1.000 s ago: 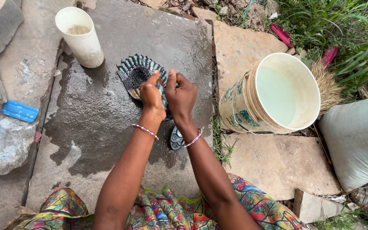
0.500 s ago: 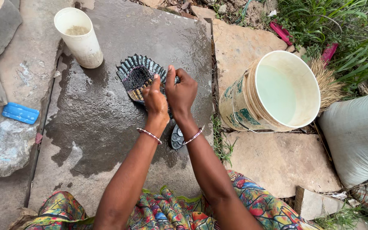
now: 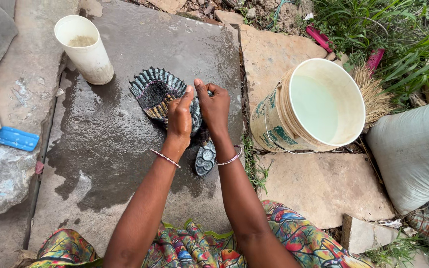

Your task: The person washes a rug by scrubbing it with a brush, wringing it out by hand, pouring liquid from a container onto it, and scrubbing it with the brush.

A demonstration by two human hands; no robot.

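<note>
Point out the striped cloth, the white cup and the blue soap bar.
striped cloth [image 3: 156, 89]: head view, on its fanned-out upper part.
white cup [image 3: 91, 55]: head view, on its outer side wall.
blue soap bar [image 3: 17, 138]: head view, on its top face.

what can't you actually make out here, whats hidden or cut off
Head view, the only one:
- The striped cloth: its near part is covered by the left hand and right hand.
- The small dark object between the wrists: partly hidden, kind unclear.
- The broom: mostly behind the bucket.
- The grey sack: cut off by the right edge.
- The white cup: contents too murky to tell.
</note>
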